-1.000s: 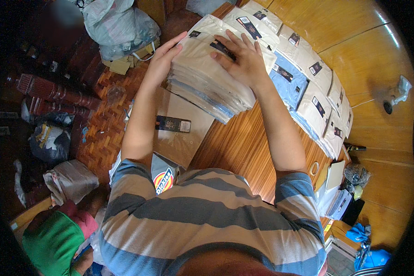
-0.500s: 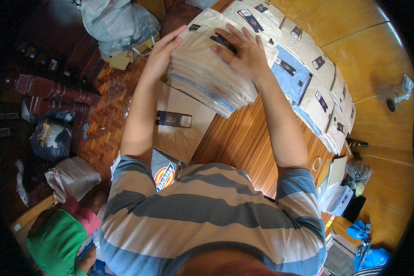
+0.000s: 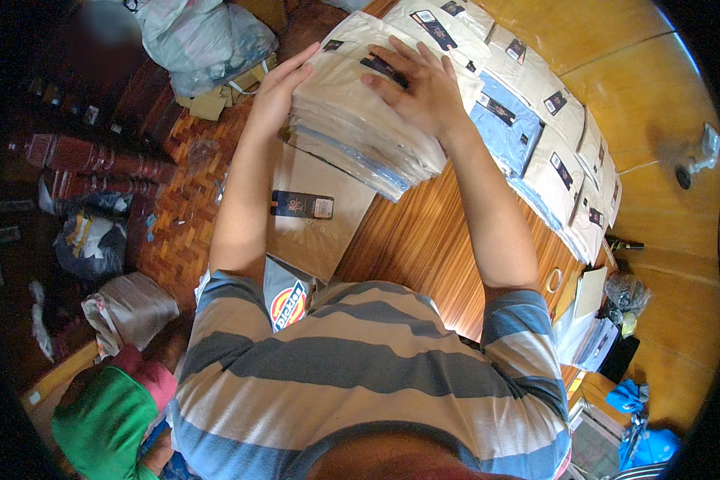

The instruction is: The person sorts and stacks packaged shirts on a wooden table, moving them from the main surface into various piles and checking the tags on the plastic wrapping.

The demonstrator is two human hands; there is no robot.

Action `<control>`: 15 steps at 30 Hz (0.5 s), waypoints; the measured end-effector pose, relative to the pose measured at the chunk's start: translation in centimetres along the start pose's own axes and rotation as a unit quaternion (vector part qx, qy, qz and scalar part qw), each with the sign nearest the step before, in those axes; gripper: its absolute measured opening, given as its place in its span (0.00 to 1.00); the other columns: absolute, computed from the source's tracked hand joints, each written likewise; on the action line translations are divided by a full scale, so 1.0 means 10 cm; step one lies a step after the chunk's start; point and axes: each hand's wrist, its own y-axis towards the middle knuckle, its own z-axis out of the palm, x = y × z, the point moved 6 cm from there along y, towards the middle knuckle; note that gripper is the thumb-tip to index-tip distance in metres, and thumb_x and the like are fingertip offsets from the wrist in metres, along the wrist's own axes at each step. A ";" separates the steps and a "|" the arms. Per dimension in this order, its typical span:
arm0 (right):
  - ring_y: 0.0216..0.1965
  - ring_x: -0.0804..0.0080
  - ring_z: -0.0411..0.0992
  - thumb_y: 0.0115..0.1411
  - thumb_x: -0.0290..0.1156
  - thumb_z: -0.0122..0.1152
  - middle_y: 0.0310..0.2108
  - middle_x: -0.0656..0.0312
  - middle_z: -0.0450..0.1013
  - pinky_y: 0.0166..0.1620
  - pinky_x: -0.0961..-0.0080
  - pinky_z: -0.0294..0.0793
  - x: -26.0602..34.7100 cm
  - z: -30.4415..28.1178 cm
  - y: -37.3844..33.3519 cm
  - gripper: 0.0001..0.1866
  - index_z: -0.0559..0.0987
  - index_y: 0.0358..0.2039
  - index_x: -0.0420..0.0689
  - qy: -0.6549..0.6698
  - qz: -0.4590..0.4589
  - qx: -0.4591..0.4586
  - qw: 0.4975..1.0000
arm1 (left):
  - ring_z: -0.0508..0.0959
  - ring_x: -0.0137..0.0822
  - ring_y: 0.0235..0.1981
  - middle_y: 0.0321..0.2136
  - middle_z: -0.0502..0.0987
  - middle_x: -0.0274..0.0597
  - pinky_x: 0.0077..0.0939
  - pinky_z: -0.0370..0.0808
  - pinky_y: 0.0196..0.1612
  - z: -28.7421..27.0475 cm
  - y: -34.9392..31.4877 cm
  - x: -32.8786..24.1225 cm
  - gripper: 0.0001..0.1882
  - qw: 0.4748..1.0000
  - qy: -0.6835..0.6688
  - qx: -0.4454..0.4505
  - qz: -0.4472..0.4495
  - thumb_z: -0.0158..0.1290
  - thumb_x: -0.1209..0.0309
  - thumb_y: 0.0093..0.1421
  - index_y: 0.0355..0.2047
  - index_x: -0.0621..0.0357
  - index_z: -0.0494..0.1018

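A tall stack of folded garments in clear plastic bags point(image 3: 368, 132), mostly cream with some light blue layers, stands at the table's far left part. My left hand point(image 3: 282, 86) rests along the stack's left side with its fingers stretched out. On the top bag lies my right hand point(image 3: 424, 88), fingers spread, partly covering a dark label. Nearer to me, a brown bagged garment point(image 3: 316, 240) with a dark tag lies under and in front of the stack. To the right, rows of bagged cream garments point(image 3: 554, 160) and a light blue one point(image 3: 500, 132) cover the table's far side.
The striped wooden table point(image 3: 416, 248) reaches toward me. On the left floor are a large plastic sack point(image 3: 192, 40), a dark bag point(image 3: 92, 244) and a grey bundle point(image 3: 128, 308). A person in green point(image 3: 104, 416) is at lower left. Papers point(image 3: 588, 344) lie at right.
Both hands and the stack have shifted very slightly up and left in the picture. Their hold on each other looks the same.
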 end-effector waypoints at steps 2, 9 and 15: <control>0.73 0.47 0.49 0.59 0.74 0.46 0.72 0.63 0.58 0.72 0.39 0.38 0.00 0.00 0.00 0.38 0.71 0.65 0.70 0.002 0.002 0.004 1.000 | 0.70 0.33 0.61 0.61 0.74 0.41 0.25 0.60 0.66 -0.01 0.00 0.00 0.23 1.000 0.015 0.000 0.005 0.48 0.65 0.69 0.62 0.55 0.73; 0.73 0.47 0.50 0.60 0.72 0.48 0.71 0.63 0.59 0.73 0.42 0.38 0.01 0.02 -0.01 0.36 0.72 0.64 0.70 -0.006 -0.002 -0.016 1.000 | 0.75 0.31 0.55 0.57 0.77 0.42 0.22 0.66 0.61 -0.06 0.03 0.05 0.23 0.999 0.025 -0.015 0.026 0.49 0.67 0.68 0.63 0.56 0.72; 0.73 0.47 0.51 0.61 0.71 0.49 0.71 0.63 0.60 0.73 0.43 0.39 0.01 0.02 -0.02 0.35 0.72 0.64 0.70 -0.023 -0.003 -0.025 0.999 | 0.74 0.31 0.56 0.58 0.76 0.42 0.23 0.65 0.61 -0.01 0.00 0.04 0.23 1.000 -0.001 -0.020 0.003 0.49 0.66 0.69 0.63 0.56 0.72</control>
